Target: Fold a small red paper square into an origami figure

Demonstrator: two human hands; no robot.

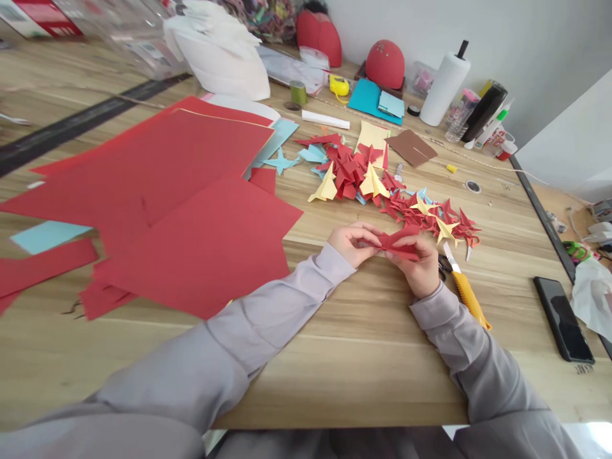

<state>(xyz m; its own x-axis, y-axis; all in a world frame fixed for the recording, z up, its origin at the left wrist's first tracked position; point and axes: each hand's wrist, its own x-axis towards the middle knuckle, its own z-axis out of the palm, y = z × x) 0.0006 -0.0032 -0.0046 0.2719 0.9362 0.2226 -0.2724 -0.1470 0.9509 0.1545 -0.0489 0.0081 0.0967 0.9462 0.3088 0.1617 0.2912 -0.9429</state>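
Between my two hands is a small folded piece of red paper [399, 241], held just above the wooden table [344, 357]. My left hand [354, 244] pinches its left end, and my right hand [417, 262] grips its right end with thumb and fingers. Behind the hands lies a pile of folded red paper pieces [348, 169], mixed with a few yellow and light blue ones. More red star-like shapes [406, 210] spread to the right of that pile. Large red paper sheets [205, 236] cover the left part of the table.
A yellow-handled cutter [471, 299] lies right of my right hand, beside dark scissors handles. A black phone [563, 319] rests further right. Along the back stand a white bottle [444, 89], a yellow tape measure [339, 85] and a white plastic bag [220, 54].
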